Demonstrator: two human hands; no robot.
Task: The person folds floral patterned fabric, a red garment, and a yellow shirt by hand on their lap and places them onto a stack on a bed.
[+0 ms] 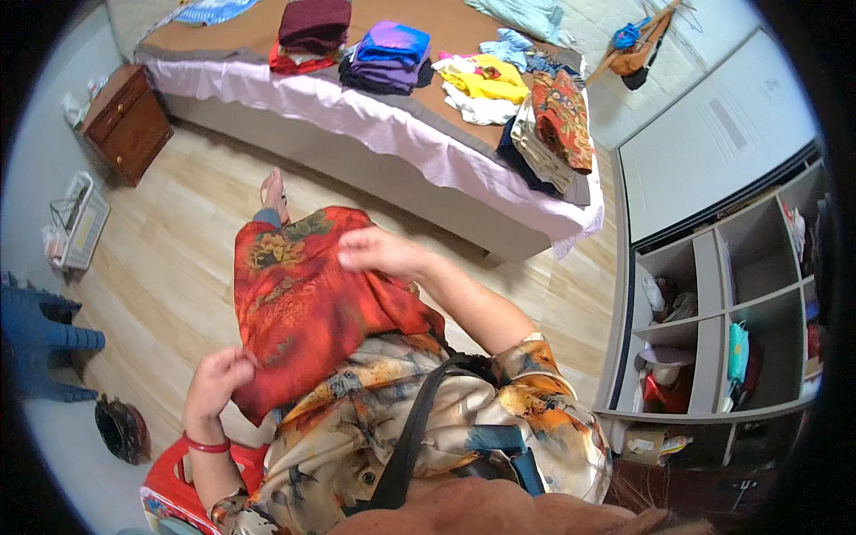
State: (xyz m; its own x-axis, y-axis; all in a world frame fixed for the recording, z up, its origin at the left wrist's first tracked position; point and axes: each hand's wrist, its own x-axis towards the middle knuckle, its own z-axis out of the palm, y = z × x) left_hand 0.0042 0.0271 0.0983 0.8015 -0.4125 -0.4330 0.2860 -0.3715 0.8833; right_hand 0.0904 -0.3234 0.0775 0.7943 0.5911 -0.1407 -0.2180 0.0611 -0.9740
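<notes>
A red floral cloth, a garment by its look, lies spread over my lap with olive and yellow flowers along its far part. My left hand pinches its near left edge, and a red bangle sits on that wrist. At the far right corner my right hand is closed on the cloth, the thumb and fingers at its edge. The fabric is slack and rumpled between the two hands. What kind of garment it is, I cannot tell.
Ahead stands a bed bearing a maroon stack, a purple and blue stack, loose yellow clothing and a pile topped by an orange floral piece. Shelves are at right, a wooden nightstand and blue stools at left.
</notes>
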